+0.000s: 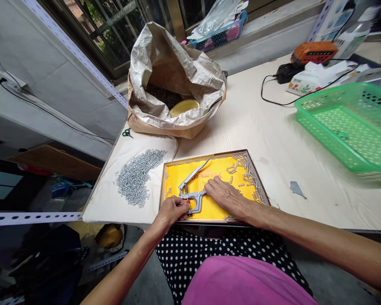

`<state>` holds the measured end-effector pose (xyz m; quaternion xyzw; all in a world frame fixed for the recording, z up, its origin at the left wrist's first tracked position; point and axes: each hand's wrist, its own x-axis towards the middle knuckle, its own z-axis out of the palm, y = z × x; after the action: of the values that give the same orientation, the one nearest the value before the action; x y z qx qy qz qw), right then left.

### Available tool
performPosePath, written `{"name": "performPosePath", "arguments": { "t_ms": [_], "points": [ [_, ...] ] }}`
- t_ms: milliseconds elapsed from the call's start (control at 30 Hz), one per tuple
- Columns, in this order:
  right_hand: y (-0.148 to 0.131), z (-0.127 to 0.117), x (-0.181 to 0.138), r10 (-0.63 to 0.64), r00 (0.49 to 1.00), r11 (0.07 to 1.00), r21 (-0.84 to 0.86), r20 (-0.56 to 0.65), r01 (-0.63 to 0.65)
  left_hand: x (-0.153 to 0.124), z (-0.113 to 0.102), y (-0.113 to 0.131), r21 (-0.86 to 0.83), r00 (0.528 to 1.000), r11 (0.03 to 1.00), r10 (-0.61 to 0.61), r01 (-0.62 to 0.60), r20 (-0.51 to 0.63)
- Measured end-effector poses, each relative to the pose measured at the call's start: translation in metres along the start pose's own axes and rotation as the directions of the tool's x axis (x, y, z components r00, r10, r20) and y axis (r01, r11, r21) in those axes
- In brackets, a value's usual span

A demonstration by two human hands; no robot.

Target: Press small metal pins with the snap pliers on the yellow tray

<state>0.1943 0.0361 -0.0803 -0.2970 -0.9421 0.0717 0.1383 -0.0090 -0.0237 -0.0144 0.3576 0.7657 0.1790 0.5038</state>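
Grey hand-press pliers (195,195) lie in a shallow tray (163,182) with a yellow bottom, one handle raised toward the back. My right hand (227,195) is closed on the other handle at the tool's right side. Thumb and fingers of my left hand (175,209) pinch together at the jaw, by a small red part; whatever is between the fingertips is too small to make out. Small metal pieces (250,176) are scattered along the tray's right side. To the left, a pile of small silvery metal pieces (139,176) rests on a white cloth (98,203).
Behind the tray stands an open woven sack (139,84) with dark contents and a yellow bowl (186,106). A green basket (346,127) sits at the right, near a cable and an orange device (314,53). Green-handled scissors (127,133) lie at the left edge.
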Motion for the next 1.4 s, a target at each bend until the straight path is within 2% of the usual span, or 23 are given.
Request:
{"name": "performPosePath", "arguments": {
  "t_ms": [133,300,500,567,700,833,1067,1133,1167,1200,1267,1300,1333,1400],
  "points": [
    [-0.001,-0.003,0.002,0.024,0.999,1.000,-0.011,0.047,-0.023,0.001,0.002,-0.002,0.010,1.000,1.000,-0.003,0.003,-0.022],
    [-0.001,-0.013,0.005,0.039,0.998,0.999,-0.027,0.042,-0.038,0.002,0.002,-0.006,-0.004,0.999,1.000,0.011,-0.012,-0.050],
    [0.024,-0.040,0.020,-0.004,1.000,0.998,0.059,0.001,0.004,0.006,0.000,-0.010,0.098,0.999,0.995,0.032,-0.029,-0.027],
    [0.035,-0.044,0.030,-0.023,0.999,0.998,0.051,0.040,0.021,0.005,0.000,-0.010,0.099,0.999,0.995,0.024,-0.021,-0.035],
    [0.046,-0.045,0.053,-0.096,0.974,0.995,0.018,0.205,0.095,0.000,0.002,-0.006,0.049,0.998,0.999,0.020,-0.017,-0.057],
    [0.043,-0.048,0.061,-0.084,0.964,0.995,-0.033,0.253,0.095,-0.001,0.004,-0.005,0.038,0.997,0.999,0.009,-0.006,-0.079],
    [0.038,-0.053,0.051,-0.075,0.970,0.996,-0.038,0.232,0.086,0.004,-0.001,-0.011,0.142,0.998,0.990,0.028,-0.018,-0.064],
    [0.035,-0.055,0.049,-0.073,0.969,0.995,-0.043,0.236,0.085,-0.001,0.000,-0.013,0.253,0.991,0.964,0.104,-0.079,-0.089],
    [0.034,-0.056,0.048,-0.067,0.969,0.996,-0.044,0.238,0.080,-0.004,0.001,-0.014,0.334,0.971,0.931,0.198,-0.144,-0.134],
    [0.032,-0.057,0.046,-0.057,0.969,0.997,-0.042,0.241,0.070,-0.007,0.004,-0.014,0.427,0.929,0.876,0.324,-0.223,-0.180],
    [0.029,-0.059,0.044,-0.031,0.970,0.999,-0.036,0.242,0.041,-0.011,0.011,-0.011,0.608,0.778,0.702,0.592,-0.371,-0.210],
    [0.027,-0.059,0.042,-0.020,0.971,0.999,-0.033,0.237,0.029,-0.011,0.015,-0.008,0.672,0.700,0.605,0.692,-0.428,-0.176],
    [0.025,-0.059,0.041,-0.017,0.973,0.999,-0.032,0.228,0.025,-0.008,0.019,-0.003,0.711,0.647,0.517,0.754,-0.477,-0.113],
    [0.023,-0.058,0.039,-0.030,0.979,0.999,-0.032,0.200,0.037,0.002,0.025,0.007,0.735,0.607,0.389,0.794,-0.556,0.038]
  ]
}}
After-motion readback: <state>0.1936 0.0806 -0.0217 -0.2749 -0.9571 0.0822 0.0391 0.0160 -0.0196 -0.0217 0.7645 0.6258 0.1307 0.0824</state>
